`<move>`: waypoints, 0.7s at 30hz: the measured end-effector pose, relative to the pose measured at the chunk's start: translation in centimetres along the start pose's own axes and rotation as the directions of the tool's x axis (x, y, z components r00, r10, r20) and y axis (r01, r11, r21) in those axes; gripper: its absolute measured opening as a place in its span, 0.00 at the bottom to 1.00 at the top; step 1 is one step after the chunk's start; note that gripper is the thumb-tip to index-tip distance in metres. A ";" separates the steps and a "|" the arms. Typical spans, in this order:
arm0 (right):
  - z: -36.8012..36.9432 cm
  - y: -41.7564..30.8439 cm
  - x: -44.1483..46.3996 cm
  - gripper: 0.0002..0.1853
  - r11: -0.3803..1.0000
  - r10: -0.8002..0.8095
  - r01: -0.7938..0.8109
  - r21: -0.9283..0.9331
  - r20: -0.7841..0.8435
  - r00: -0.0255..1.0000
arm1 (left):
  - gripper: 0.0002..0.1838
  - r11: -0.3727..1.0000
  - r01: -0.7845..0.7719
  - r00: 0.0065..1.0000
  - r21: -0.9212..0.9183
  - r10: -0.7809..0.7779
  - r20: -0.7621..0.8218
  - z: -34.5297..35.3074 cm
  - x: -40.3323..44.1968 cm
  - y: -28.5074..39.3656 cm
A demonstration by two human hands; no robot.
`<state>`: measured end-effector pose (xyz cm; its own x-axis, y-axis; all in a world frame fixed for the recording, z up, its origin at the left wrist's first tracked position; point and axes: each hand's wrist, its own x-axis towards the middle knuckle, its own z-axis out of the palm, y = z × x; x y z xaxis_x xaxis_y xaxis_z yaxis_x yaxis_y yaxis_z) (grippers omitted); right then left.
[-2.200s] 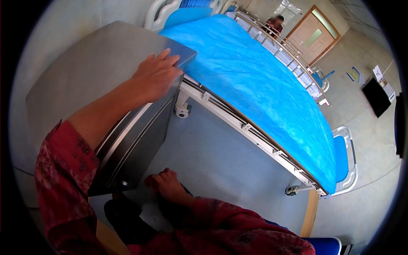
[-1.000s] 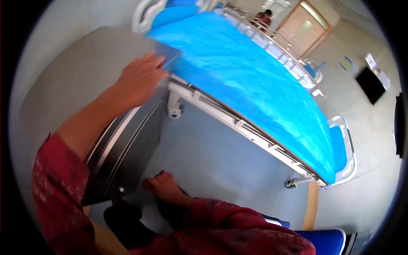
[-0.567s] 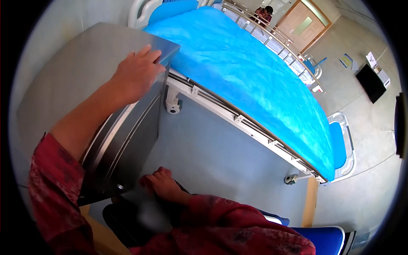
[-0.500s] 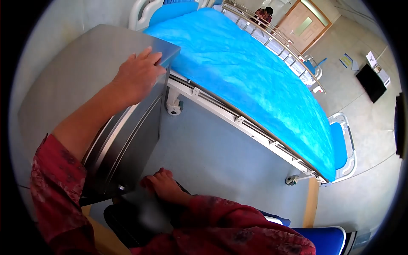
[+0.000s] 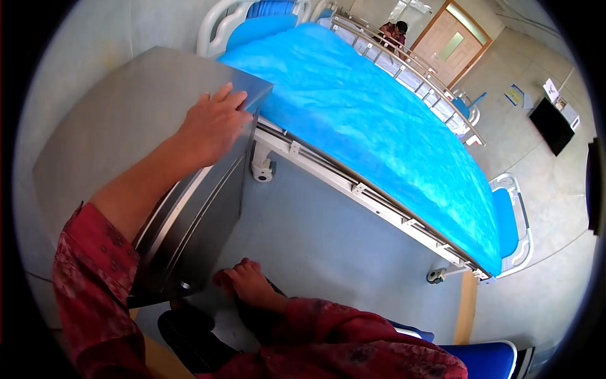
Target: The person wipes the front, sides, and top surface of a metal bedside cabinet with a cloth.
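Observation:
My left hand [image 5: 213, 126] lies on the front edge of a grey metal bedside cabinet [image 5: 136, 95], its fingers apart and holding nothing. Below it are the cabinet's drawer fronts [image 5: 208, 208], which look closed. My right hand [image 5: 255, 287] is low, by my dark-trousered leg [image 5: 189, 338], with its fingers curled. Something small and reddish [image 5: 222, 278] shows at those fingers; its kind I cannot make out. Both sleeves are red and patterned.
A bed [image 5: 372, 139] with a bright blue cover stands beside the cabinet, on casters [image 5: 262, 170]. Beyond its far side are metal rails [image 5: 410, 76] and a person [image 5: 394, 35]. Blue chairs [image 5: 486, 359] are at lower right; a dark screen [image 5: 551, 126] hangs on the wall.
The view has shifted slightly, so the cabinet and bed sit a little lower and further right. My left hand stays on the cabinet edge, and my right hand stays by my leg.

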<state>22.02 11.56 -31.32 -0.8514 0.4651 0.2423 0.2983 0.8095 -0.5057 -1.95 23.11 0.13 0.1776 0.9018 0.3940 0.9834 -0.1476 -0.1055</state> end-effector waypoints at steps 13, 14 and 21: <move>-0.8 -0.3 0.2 0.23 0.999 -0.032 0.030 0.021 0.084 0.996 | 0.14 1.000 -0.002 1.000 0.012 0.002 -0.008 0.2 0.0 -0.2; -0.7 -0.3 -0.1 0.23 1.000 -0.026 0.027 -0.013 0.088 0.996 | 0.14 0.999 0.012 0.999 -0.047 -0.010 0.033 0.1 0.0 -0.1; -1.0 -0.7 0.6 0.21 0.997 -0.054 0.056 0.047 -0.026 0.998 | 0.14 0.997 -0.027 0.992 0.067 0.034 -0.119 1.0 0.0 -0.6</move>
<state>21.80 11.65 -30.00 -0.8551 0.4294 0.2905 0.2300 0.8164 -0.5297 -2.54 23.58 -0.74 0.2145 0.8413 0.4961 0.9737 -0.1441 -0.1767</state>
